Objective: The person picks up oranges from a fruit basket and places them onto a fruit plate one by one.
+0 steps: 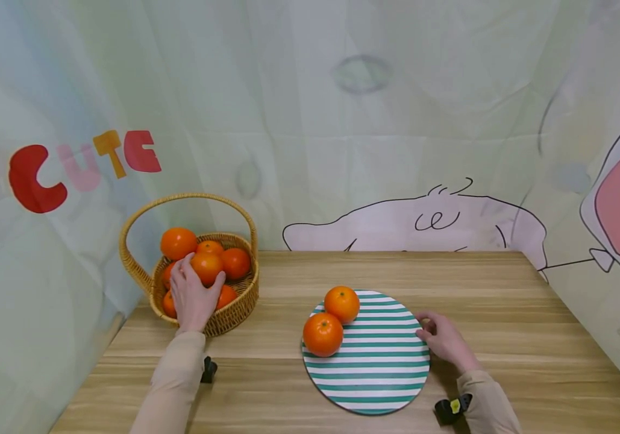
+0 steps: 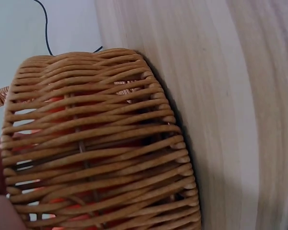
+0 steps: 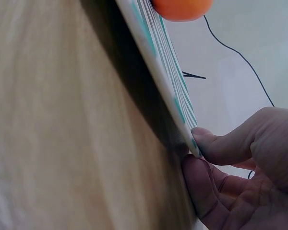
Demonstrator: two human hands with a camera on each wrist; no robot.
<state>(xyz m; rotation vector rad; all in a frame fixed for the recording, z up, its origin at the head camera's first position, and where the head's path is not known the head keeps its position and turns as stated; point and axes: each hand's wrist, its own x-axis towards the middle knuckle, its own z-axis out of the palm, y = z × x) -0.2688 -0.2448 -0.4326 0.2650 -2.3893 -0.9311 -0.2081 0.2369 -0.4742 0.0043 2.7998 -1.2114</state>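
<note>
My left hand [image 1: 194, 298] reaches over the wicker basket [image 1: 240, 313] and grips an orange [image 1: 208, 266] between thumb and fingers. Several more oranges lie around it in the basket. The left wrist view is mostly the basket's woven side [image 2: 96, 139], which hides the held orange. On the table sits a round plate with green and white stripes [image 1: 380, 361]. Its right edge is pinched by my right hand [image 1: 446, 343], thumb above and fingers below, as the right wrist view shows. Two oranges, a rear one [image 1: 341, 304] and a front one [image 1: 323, 334], rest on the plate's left side.
The wooden table [image 1: 266, 386] runs back to a pale printed curtain [image 1: 310, 120]. A tall arched handle [image 1: 190, 196] rises over the basket. Black wrist devices, one on the left [image 1: 209, 369] and one on the right [image 1: 452, 409], sit at the sleeves.
</note>
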